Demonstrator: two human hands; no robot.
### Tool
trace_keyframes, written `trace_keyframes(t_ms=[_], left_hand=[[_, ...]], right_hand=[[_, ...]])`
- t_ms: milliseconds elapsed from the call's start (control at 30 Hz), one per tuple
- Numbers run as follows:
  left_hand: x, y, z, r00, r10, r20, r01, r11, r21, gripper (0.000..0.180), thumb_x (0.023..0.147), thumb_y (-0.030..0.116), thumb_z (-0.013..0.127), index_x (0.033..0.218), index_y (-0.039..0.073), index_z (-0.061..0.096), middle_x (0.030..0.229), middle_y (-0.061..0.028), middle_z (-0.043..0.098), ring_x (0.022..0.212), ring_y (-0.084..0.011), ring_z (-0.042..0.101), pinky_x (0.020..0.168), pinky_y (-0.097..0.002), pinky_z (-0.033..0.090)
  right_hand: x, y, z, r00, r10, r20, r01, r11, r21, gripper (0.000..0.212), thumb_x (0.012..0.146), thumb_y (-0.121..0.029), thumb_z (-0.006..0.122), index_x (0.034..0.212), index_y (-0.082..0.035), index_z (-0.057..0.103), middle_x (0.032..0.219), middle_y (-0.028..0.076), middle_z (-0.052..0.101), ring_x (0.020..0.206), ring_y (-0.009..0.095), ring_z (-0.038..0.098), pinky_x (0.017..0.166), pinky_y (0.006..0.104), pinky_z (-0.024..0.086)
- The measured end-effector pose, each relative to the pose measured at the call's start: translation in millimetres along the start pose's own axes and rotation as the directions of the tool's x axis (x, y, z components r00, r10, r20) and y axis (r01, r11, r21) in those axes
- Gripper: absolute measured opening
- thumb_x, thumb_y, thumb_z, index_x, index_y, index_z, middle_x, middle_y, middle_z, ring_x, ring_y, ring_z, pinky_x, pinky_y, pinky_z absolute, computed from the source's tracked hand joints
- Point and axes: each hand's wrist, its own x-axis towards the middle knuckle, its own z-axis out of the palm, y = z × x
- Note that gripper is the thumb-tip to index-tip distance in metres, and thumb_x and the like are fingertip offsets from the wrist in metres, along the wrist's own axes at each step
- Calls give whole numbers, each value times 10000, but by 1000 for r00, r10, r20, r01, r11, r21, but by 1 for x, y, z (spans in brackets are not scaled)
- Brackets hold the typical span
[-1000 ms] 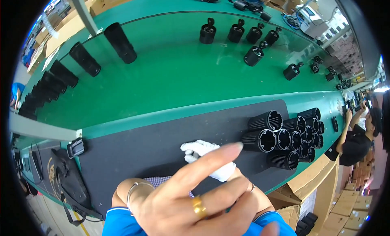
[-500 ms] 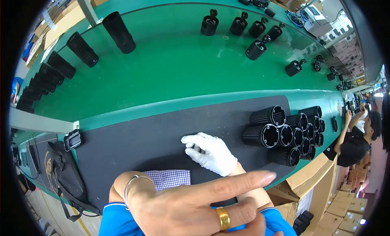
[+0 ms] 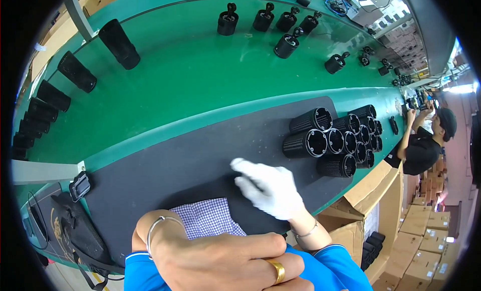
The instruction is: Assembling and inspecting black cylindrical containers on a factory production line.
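Observation:
My right hand (image 3: 273, 188), in a white glove, lies low over the black mat (image 3: 200, 151) with its fingers spread and nothing in it. It is a short way left of a stack of black mesh cylinders (image 3: 330, 140) lying on their sides at the mat's right end. My bare left hand (image 3: 220, 263), with a gold ring and a metal bangle, is close to the camera at the lower edge. Its fingers point right, and the frame cuts off part of the hand. A blue-checked cloth (image 3: 205, 218) lies on the mat between my wrists.
Behind the mat runs a green conveyor belt (image 3: 200, 80) with tall black cylinders (image 3: 120, 43) at the left and black handled parts (image 3: 228, 21) at the back. A black bag (image 3: 80, 231) sits lower left. Cardboard boxes (image 3: 371, 191) and a co-worker (image 3: 423, 146) are at the right.
My gloved right hand has come out from behind the left hand and moved right along the mat toward the cylinders. My left hand has dropped lower and folded its pointing finger.

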Motion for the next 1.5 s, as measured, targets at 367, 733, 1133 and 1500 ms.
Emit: trace_keyframes(t_ms=[367, 733, 1133, 1500], left_hand=[[-1, 20, -7, 991, 64, 119, -54, 994, -91, 96, 901, 108, 514, 973, 118, 576, 679, -36, 570, 560, -215, 564, 835, -437, 454], [3, 30, -28, 970, 30, 241, -17, 998, -54, 152, 899, 111, 523, 1029, 118, 600, 667, -21, 558, 550, -209, 548, 822, -416, 456], [26, 11, -26, 960, -170, 224, 83, 933, 351, 445, 865, 96, 590, 1303, 115, 516, 731, -27, 542, 617, -204, 510, 738, -348, 442], [22, -143, 4, 674, -703, 226, 594, 698, 399, 352, 967, 254, 475, 1242, 46, 547, 1090, -130, 629, 837, -245, 611, 707, -357, 480]], right_hand=[[-19, 1, -39, 634, 667, -392, -659, 731, 179, 260, 753, -158, 729, 970, -55, 629, 584, 9, 552, 458, 96, 441, 456, 220, 376], [29, 12, 2, 927, 148, -346, -175, 983, -50, 371, 640, -247, 795, 869, -62, 568, 859, 93, 605, 684, 217, 577, 647, 295, 480], [48, 43, 75, 950, 250, -188, -148, 890, 432, 786, 623, -195, 781, 1312, -30, 440, 1192, 181, 596, 1047, 351, 614, 855, 382, 512], [51, 38, 40, 946, 319, 47, -305, 836, 456, 591, 654, -207, 764, 1157, -23, 514, 1028, 178, 637, 890, 354, 647, 774, 406, 524]])
